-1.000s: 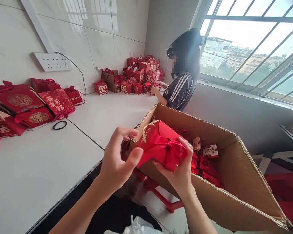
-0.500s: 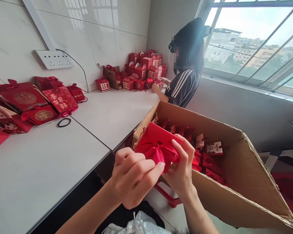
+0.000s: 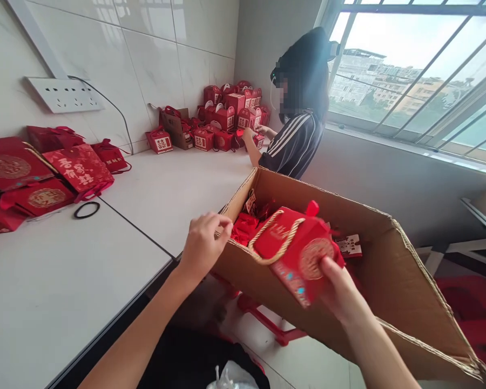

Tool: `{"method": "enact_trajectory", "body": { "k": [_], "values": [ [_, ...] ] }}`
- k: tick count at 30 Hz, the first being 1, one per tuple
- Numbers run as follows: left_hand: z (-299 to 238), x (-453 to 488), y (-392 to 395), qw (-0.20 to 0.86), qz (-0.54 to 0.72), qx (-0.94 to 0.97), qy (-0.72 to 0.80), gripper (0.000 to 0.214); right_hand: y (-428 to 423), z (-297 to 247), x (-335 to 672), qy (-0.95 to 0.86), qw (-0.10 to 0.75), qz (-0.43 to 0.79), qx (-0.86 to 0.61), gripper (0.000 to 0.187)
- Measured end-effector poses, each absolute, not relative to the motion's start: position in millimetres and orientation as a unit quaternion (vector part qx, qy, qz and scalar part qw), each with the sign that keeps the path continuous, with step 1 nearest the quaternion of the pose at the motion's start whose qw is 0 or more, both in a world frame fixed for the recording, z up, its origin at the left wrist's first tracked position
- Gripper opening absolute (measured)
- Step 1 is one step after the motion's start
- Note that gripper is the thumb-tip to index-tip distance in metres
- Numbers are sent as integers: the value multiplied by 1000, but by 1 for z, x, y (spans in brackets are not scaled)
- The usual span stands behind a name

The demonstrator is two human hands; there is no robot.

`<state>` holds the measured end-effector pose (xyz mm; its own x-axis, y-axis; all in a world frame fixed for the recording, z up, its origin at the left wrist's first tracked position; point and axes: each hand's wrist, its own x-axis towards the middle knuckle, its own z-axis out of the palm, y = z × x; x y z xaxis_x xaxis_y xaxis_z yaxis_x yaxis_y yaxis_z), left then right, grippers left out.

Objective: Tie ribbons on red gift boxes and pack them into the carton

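Note:
My right hand (image 3: 344, 286) grips a red gift box (image 3: 297, 251) by its side, thumb over the round gold emblem. A gold rope handle (image 3: 281, 254) loops from the gift box towards the left, and a red ribbon end sticks up at its top. The box is tilted above the near wall of the large cardboard carton (image 3: 413, 302). To the left, my left hand (image 3: 206, 237) hovers by the carton's left corner, fingers curled together with nothing visible in them. Inside the carton lie several red packages (image 3: 245, 227), partly hidden by the held box.
On the white table (image 3: 117, 270) are red gift boxes (image 3: 79, 170) at left, a black ring (image 3: 86, 210) and a pile of red boxes (image 3: 235, 111) at the back. A co-worker (image 3: 295, 124) handles a box there. A red stool (image 3: 267, 319) is under the carton.
My left hand has let go of the box's ribbon and drawn back left. My right hand has turned the gift box and moved it right, so its rope handle and emblem now show.

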<state>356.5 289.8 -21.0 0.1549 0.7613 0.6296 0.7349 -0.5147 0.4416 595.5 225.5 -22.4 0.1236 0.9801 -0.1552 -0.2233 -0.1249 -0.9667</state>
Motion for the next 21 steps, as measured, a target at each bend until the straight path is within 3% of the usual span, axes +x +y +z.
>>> {"method": "enact_trajectory", "body": {
  "k": [3,7,17,21],
  "values": [
    [-54,373,287,40,380,818,431,14,236,-10,624,-193,525,679,-475,34],
    [-89,394,277,-5,382,829,409,17,253,-3,643,-133,512,713,-459,28],
    [-105,397,281,-18,444,802,399,18,341,-34,630,-142,468,719,-494,32],
    [-110,400,278,-13,454,793,405,17,369,-65,615,-290,452,650,-537,32]
  ]
}}
